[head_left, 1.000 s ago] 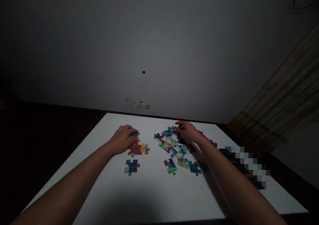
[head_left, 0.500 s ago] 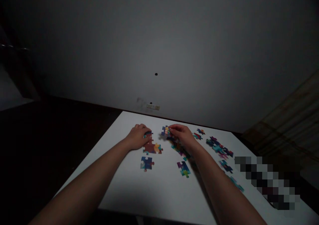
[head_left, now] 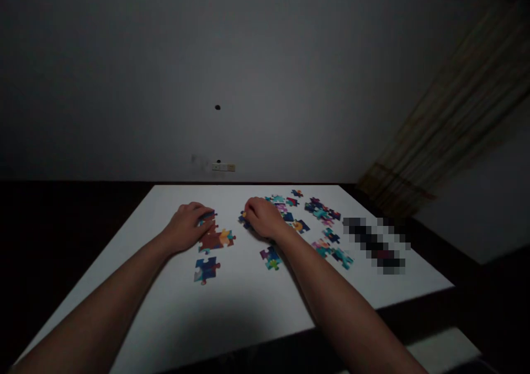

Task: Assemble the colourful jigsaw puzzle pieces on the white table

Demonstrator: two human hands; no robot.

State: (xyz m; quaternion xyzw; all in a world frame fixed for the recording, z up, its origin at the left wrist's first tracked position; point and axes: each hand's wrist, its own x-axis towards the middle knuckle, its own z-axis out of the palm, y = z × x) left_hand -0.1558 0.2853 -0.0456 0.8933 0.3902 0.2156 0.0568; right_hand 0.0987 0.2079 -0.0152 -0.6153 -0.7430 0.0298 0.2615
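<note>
At the left of the white tabletop [head_left: 240, 307], the left hand [head_left: 186, 227] lies palm down, its grip loose and unclosed, with thumb and fingers spread over the upper part of a joined puzzle section [head_left: 213, 242]. That section is reddish brown, with a yellow-orange patch at its right edge. Nearer the person, just below it and apart from it, lies a dark blue puzzle piece [head_left: 207, 268]. A wall socket [head_left: 223, 167] sits low on the wall beyond. Next comes a blue-and-yellow puzzle piece [head_left: 242, 220], partly hidden at the curled fingertips of the right hand [head_left: 261, 218], whose grip is closed on it. Below that hand lies a purple-and-green puzzle piece [head_left: 270, 258]. Further right, loose puzzle pieces [head_left: 321, 214] spread out, some overlapping. Beyond them are a pixelated object [head_left: 375, 247], unidentifiable, and a curtain [head_left: 439, 109].
</note>
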